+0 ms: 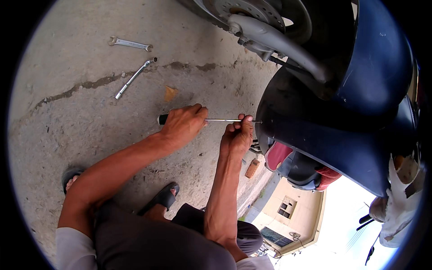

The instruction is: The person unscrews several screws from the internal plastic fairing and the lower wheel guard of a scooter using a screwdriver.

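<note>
A screwdriver (220, 120) with a long metal shaft and a dark handle lies level across the middle. My left hand (183, 125) is closed around its handle, whose dark butt end sticks out behind the fist. My right hand (238, 135) pinches the shaft near its tip between thumb and fingers. The tip meets the edge of a dark body panel (292, 130) on a blue scooter; whether it sits in a screw is too small to tell. Above the panel are the silver fork leg (279, 42) and the front wheel's brake disc (252, 9).
On the concrete ground (90, 135) lie an open-end wrench (130, 43) and a chrome wrench (135, 79). A brick (253, 168) rests near the scooter. My sandalled foot (166, 198) is below my arms. A cream building (288, 211) stands beyond, at lower right.
</note>
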The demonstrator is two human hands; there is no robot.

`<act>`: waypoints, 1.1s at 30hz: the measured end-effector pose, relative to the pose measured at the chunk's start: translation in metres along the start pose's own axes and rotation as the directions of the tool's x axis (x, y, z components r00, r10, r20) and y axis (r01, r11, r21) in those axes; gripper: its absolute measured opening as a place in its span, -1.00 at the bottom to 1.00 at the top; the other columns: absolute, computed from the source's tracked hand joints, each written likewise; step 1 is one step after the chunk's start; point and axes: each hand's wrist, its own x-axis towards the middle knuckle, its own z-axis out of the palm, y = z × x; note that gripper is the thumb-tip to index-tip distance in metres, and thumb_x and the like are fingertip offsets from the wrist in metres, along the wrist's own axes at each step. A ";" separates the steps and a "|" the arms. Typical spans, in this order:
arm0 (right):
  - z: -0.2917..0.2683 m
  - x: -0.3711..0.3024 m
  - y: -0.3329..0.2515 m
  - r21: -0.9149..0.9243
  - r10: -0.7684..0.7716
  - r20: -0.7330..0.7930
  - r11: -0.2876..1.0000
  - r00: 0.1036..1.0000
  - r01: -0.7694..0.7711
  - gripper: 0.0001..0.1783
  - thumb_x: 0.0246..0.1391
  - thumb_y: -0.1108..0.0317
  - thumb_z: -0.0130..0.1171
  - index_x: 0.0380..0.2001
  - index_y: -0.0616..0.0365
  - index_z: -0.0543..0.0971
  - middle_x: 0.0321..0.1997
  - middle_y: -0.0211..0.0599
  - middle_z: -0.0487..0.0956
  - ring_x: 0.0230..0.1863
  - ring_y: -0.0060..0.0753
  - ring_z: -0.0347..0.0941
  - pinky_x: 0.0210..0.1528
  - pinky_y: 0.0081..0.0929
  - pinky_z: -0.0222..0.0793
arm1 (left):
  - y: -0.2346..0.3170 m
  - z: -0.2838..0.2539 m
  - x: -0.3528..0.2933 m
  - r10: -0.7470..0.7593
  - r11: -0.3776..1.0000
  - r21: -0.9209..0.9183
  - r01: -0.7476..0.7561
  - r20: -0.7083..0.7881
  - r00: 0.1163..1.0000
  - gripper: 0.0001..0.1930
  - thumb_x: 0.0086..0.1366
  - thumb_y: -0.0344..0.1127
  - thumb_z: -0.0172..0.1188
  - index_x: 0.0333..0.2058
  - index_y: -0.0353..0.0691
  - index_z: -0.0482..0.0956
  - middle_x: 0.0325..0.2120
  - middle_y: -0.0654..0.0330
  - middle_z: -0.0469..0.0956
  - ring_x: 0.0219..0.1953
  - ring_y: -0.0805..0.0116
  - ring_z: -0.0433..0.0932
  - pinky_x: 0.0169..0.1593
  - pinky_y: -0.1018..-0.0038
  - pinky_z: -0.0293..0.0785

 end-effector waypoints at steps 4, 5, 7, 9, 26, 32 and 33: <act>0.000 -0.004 -0.011 0.072 0.006 0.133 0.997 0.991 -0.015 -0.81 0.30 0.31 0.22 -0.07 0.09 0.58 -0.17 -0.37 0.63 -0.42 -0.68 0.40 -0.35 -0.66 0.34 | -0.005 0.007 -0.003 0.014 1.000 -0.007 -0.014 0.006 1.000 -0.83 0.24 -0.29 0.29 -0.34 -0.29 0.59 -0.37 0.05 0.64 -0.30 0.07 0.65 -0.23 0.15 0.58; 0.000 -0.003 -0.012 0.069 0.002 0.132 0.998 0.991 -0.011 -0.81 0.30 0.31 0.22 -0.07 0.09 0.58 -0.17 -0.37 0.63 -0.42 -0.68 0.40 -0.35 -0.66 0.34 | -0.009 0.008 -0.004 0.060 0.998 0.016 -0.060 -0.013 0.998 -0.84 0.23 -0.30 0.29 -0.35 -0.29 0.58 -0.38 0.05 0.64 -0.33 0.06 0.64 -0.27 0.15 0.55; -0.002 -0.003 -0.013 0.026 0.018 0.140 0.999 0.990 -0.021 -0.74 0.31 0.33 0.19 0.02 0.09 0.52 -0.11 -0.40 0.61 -0.40 -0.69 0.41 -0.34 -0.66 0.35 | -0.010 0.010 -0.005 0.112 0.993 0.034 -0.111 -0.029 0.993 -0.84 0.23 -0.32 0.30 -0.37 -0.29 0.58 -0.39 0.05 0.64 -0.36 0.05 0.64 -0.30 0.15 0.53; -0.006 0.001 -0.012 0.023 -0.004 0.130 1.000 0.992 0.001 -0.81 0.30 0.34 0.20 -0.06 0.10 0.56 -0.15 -0.39 0.62 -0.40 -0.70 0.41 -0.35 -0.66 0.34 | -0.005 0.009 -0.006 0.079 0.996 0.050 -0.078 -0.010 0.997 -0.84 0.26 -0.31 0.28 -0.35 -0.29 0.57 -0.39 0.03 0.64 -0.33 0.04 0.65 -0.28 0.15 0.53; -0.007 0.003 -0.023 0.359 0.126 0.123 0.919 0.984 -0.163 -0.70 0.30 0.23 0.17 0.03 0.04 0.49 -0.07 -0.48 0.62 -0.32 -0.55 0.44 -0.21 -0.50 0.37 | 0.010 -0.003 0.002 -0.046 0.991 -0.120 0.058 0.105 0.993 -0.84 0.37 -0.33 0.15 -0.29 -0.34 0.56 -0.38 -0.11 0.65 -0.32 -0.08 0.66 -0.24 0.07 0.51; -0.009 0.006 -0.020 0.437 0.162 0.159 0.873 0.974 -0.217 -0.79 0.37 0.20 0.06 -0.06 0.02 0.55 -0.17 -0.49 0.66 -0.36 -0.52 0.41 -0.29 -0.48 0.30 | 0.015 -0.015 0.003 -0.021 0.979 -0.201 0.044 0.117 0.993 -0.81 0.36 -0.27 0.17 -0.26 -0.30 0.49 -0.31 -0.01 0.64 -0.27 -0.09 0.66 -0.23 0.06 0.54; -0.009 0.006 -0.019 0.439 0.164 0.159 0.871 0.974 -0.219 -0.79 0.37 0.20 0.06 -0.06 0.02 0.55 -0.17 -0.49 0.66 -0.36 -0.52 0.41 -0.29 -0.48 0.30 | 0.015 -0.015 0.003 -0.004 0.983 -0.180 0.028 0.131 0.991 -0.79 0.36 -0.25 0.17 -0.29 -0.31 0.49 -0.32 -0.01 0.64 -0.26 -0.11 0.65 -0.22 0.05 0.54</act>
